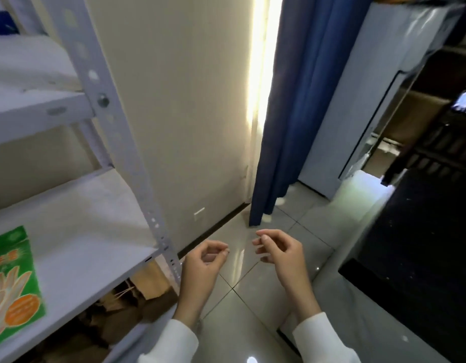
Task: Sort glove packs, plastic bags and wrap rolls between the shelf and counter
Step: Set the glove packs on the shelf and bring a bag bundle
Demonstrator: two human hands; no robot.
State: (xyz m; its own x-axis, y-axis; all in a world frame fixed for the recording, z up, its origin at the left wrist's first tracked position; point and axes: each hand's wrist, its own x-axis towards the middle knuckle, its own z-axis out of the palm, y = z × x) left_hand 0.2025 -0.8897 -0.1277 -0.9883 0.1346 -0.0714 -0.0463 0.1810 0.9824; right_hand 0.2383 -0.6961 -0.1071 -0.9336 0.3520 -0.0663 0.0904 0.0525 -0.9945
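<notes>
Nearest to us are our two white sleeves, and out of them our hands, raised over the tiled floor in the gap between the shelf and the dark counter. Our left hand sits just beside the shelf's front post, fingers loosely curled with thumb and forefinger close together. Our right hand hangs a little further out, fingers curled in the same relaxed way. There may be a thin clear film stretched between the fingertips, since the floor looks faintly glazed there, but we cannot tell; we judge both hands to be holding nothing solid.

What matters for the coming move is the green glove pack. It lies flat on the middle board of the shelf, well off to our left and slightly nearer than our hands, its long side running front to back on the board. Our left hand is clearly the nearer one, so we would expect it to swing left past the post, while the right would have to cross our body.

On the other side, the counter stands to our right, nearer the right hand. Further off, a white bundle rests on the upper board, and a blue curtain hangs by the wall.
</notes>
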